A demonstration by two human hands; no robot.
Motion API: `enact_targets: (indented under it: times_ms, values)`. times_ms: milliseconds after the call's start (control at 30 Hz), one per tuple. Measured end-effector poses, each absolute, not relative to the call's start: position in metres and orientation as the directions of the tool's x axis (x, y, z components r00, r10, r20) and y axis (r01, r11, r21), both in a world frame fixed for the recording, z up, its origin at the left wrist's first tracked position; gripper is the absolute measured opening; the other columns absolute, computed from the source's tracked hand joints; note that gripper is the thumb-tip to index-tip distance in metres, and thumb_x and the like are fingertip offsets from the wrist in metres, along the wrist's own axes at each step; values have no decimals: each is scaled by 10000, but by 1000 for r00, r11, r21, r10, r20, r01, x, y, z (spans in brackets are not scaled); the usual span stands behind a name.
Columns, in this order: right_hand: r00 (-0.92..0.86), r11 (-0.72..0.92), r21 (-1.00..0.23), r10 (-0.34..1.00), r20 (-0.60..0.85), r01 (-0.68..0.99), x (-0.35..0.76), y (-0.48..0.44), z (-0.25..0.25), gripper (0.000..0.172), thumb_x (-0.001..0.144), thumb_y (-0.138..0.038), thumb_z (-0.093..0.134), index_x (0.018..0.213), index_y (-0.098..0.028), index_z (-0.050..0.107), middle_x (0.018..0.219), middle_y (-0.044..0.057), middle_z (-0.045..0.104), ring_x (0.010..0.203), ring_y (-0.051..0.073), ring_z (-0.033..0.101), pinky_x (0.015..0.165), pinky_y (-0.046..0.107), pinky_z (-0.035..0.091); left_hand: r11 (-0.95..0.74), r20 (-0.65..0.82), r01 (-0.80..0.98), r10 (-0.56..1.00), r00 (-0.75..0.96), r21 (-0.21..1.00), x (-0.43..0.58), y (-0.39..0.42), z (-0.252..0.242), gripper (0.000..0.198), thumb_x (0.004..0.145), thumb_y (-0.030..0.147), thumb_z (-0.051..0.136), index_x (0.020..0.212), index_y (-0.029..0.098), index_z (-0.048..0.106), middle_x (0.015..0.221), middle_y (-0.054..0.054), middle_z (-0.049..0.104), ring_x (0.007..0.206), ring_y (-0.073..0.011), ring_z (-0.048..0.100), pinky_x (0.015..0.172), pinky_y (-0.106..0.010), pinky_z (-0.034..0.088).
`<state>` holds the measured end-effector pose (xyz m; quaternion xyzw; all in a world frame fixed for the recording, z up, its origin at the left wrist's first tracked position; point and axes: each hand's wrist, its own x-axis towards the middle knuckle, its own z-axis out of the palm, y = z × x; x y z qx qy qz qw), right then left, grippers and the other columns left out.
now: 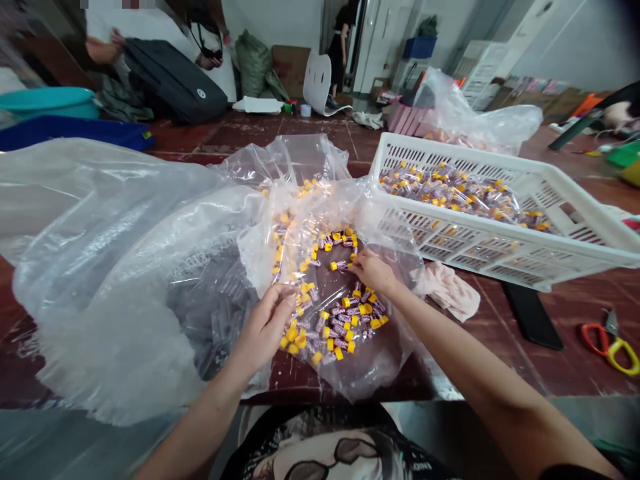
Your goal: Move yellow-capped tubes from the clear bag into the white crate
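Note:
Small candies (340, 327) in clear wrappers with yellow ends and purple centres lie scattered in a clear plastic bag (320, 200) on the table. My right hand (373, 272) reaches in from the right, its fingertips pinching a wrapped candy. My left hand (265, 321) grips the bag's folded plastic near the candies. To the left, a larger clear plastic sheet (100, 280) billows over dark contents that I cannot make out. A white slotted plastic crate (500, 230) holding many of the same candies stands beyond my right hand.
The dark red table (500, 360) holds a pink cloth (447, 290), a black phone (533, 315) and red-and-yellow scissors (609, 343). Another plastic bag (480, 113) lies behind the crate. A person (105, 50) handles a black bag (173, 80) at the back left.

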<state>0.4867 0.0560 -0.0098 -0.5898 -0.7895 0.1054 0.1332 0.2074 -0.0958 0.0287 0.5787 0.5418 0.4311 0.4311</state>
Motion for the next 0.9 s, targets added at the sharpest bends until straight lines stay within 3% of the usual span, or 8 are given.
enact_targets:
  times_ms: [200,333,467,567,667,800,900]
  values:
    - [-272,290,-223,956,109,931,470,50,19,289,1050,-313,459,1073,-199,724,1286,137,623,1047,227,666,821,305,513,-70,53,299,997,64,952,210,-96,25,371,1019,530,459,1180,221,583,916,-11,610,803,-170,559,776,-288,471]
    - [-470,485,-185,874,123,854,418,57,32,306,1051,-262,434,1224,-288,684,1319,88,627,1220,250,599,857,311,508,-57,39,286,997,65,957,223,-88,18,388,1005,535,475,1181,212,596,974,-36,643,837,-181,593,744,-289,482]
    - [-606,609,-174,792,75,774,379,71,33,261,962,-117,545,1097,-240,731,1274,99,653,1210,258,610,910,323,508,2,-23,256,997,78,967,229,-80,13,425,970,526,516,1205,187,618,1014,-61,664,821,-181,611,703,-289,492]
    - [-611,616,-187,787,90,766,387,67,38,193,972,-129,551,1040,-173,726,1202,143,675,1143,265,643,908,342,519,56,-67,222,997,44,973,219,-84,10,441,957,536,540,1194,172,621,954,-49,664,777,-170,601,687,-283,489]
    - [-597,637,-352,769,228,686,414,44,47,179,1021,-260,553,1022,-175,710,1114,103,712,1060,216,672,918,334,528,43,-57,228,997,55,973,208,-91,8,423,968,518,549,1204,176,629,945,-48,668,807,-175,609,710,-287,502]
    - [-510,616,-735,746,429,282,436,-5,51,200,998,-382,608,984,-212,712,1048,38,755,972,161,704,886,308,559,-54,24,241,992,123,969,213,-92,11,360,979,478,553,1188,206,661,998,-60,696,911,-205,636,761,-309,532]
    - [-474,561,-793,780,409,239,437,-34,43,214,991,-371,603,1110,-245,729,1107,34,765,1007,168,719,905,332,585,-99,54,267,984,169,959,224,-87,14,359,999,489,525,1180,214,669,932,-38,698,839,-189,636,760,-309,538]
